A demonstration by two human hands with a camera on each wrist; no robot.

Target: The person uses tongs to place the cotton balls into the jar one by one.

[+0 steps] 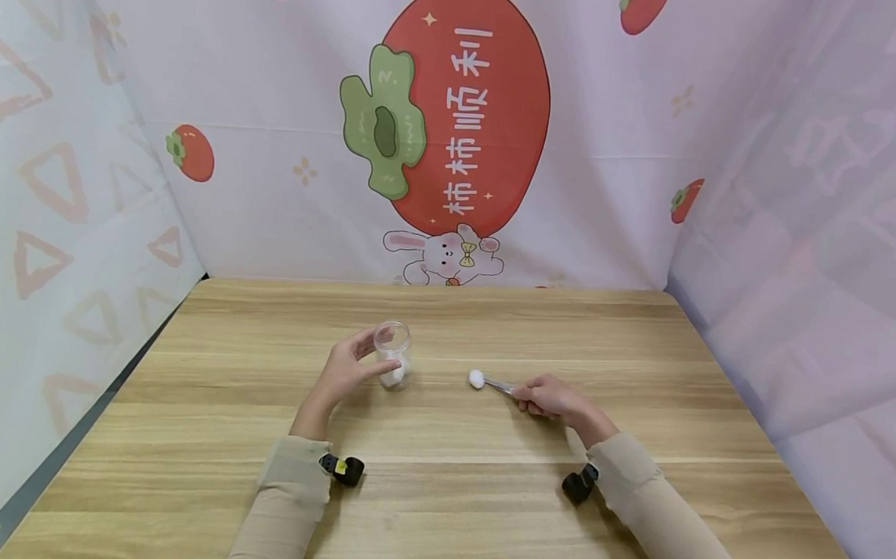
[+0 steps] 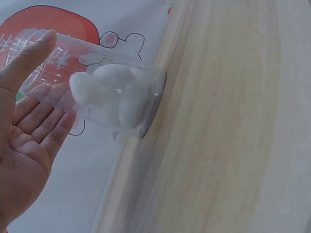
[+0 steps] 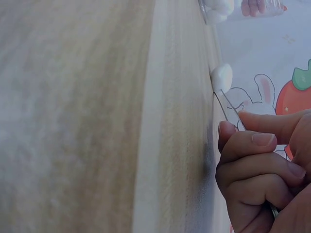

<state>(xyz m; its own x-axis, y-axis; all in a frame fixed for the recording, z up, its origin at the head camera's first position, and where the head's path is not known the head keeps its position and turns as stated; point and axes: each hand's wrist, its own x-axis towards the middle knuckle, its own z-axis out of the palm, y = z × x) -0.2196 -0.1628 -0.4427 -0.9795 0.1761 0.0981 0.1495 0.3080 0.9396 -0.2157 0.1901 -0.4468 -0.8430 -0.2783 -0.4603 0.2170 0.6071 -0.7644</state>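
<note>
Upright on the wooden table stands a clear jar (image 1: 393,354) without a lid. My left hand (image 1: 345,367) holds it near the top, thumb on one side and fingers on the other. Several white cotton balls (image 2: 114,94) lie in the lower part of the jar in the left wrist view. My right hand (image 1: 551,397) grips a pair of metal tweezers (image 1: 499,386) that point left toward the jar. A single cotton ball (image 1: 477,379) sits at the tweezers' tips, low at the tabletop. In the right wrist view the two thin tips (image 3: 226,103) stand slightly apart, right at the cotton ball.
The wooden table (image 1: 438,512) reaches back to a printed cloth (image 1: 271,205) with persimmons and a rabbit. More cloth hangs along the left and right sides. Each sleeve carries a small black wrist camera (image 1: 349,472).
</note>
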